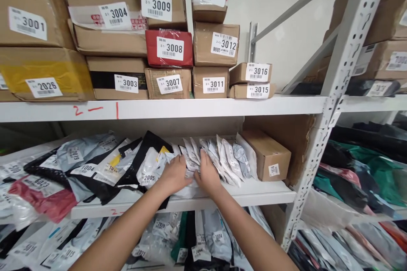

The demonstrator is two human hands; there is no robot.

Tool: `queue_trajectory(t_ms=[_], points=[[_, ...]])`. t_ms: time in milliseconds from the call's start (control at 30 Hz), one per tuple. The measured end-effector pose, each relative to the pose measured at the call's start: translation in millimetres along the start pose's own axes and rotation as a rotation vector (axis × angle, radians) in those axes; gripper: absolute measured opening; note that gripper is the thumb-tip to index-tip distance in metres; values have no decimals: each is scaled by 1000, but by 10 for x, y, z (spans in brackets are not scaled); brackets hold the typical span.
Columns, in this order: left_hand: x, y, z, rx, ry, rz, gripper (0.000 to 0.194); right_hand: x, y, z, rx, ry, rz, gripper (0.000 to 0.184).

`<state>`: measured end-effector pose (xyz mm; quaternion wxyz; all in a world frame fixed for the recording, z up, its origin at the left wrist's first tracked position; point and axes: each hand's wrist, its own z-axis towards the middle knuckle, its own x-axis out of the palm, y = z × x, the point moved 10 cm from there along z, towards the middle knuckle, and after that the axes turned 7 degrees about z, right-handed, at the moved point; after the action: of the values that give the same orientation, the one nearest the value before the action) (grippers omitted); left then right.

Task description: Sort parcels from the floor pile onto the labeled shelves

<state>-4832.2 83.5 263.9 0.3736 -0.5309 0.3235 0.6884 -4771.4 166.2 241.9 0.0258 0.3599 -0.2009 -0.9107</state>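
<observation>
Our forearms (pixel 252 233) lead to a half-curled left hand (pixel 174 176) and more open right hand (pixel 208 174), any grip unclear, among leaning white mailers (pixel 192 161) on the shelf (pixel 254 197), which we judge light, soft, best pinched by top edges.

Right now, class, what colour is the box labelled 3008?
The box is red; it shows best in the head view.
</observation>
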Motion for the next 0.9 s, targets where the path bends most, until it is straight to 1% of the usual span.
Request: queue_trajectory(t_ms=[67, 100, 133, 200, 267, 333, 400, 433, 467, 600, 667, 700, 767, 800, 900], points=[[132, -3, -119, -10, 118, 94, 92, -22, -10, 44, 29, 36, -96, 72], [188, -12, -155, -6, 162, 145, 97, -17, 14, 72, 31, 77, -163, 69], [225, -31, -170, 6, 182, 182, 99, 2, 45, 105, 28, 134, -239, 65], [269, -116, -162, 76, 184, 206, 95, 67, 104, 177, 12, 262, -370, 64], [326, -205, -148, 156, 203, 214, 95, 135, 130, 254, 5, 360, -445, 74], [380, -230, -142, 178, 229, 271, 106, 195, 128, 330, 7, 403, -482, 77], [396, -208, -139, 155, 234, 344, 114, 244, 113, 387, 8, 405, -510, 73], [395, -202, -139, 148, 227, 367, 111, 268, 105, 402, 4, 403, -523, 70], [388, -207, -140, 153, 211, 375, 104, 289, 100, 411, -3, 402, -534, 69], [404, -221, -134, 166, 126, 364, 57, 323, 89, 415, -41, 402, -558, 71], [438, -208, -130, 133, 82, 350, 40, 316, 75, 418, -47, 402, -567, 76], [459, -203, -131, 115, 66, 343, 38, 310, 71, 418, -52, 400, -568, 77], [500, -206, -138, 100, 55, 335, 40, 304, 75, 408, -72, 389, -561, 74], [514, -204, -141, 100, 58, 339, 41, 304, 83, 397, -87, 381, -555, 69], [503, -159, -128, 110, 60, 360, 41, 330, 120, 350, -122, 363, -531, 45]])
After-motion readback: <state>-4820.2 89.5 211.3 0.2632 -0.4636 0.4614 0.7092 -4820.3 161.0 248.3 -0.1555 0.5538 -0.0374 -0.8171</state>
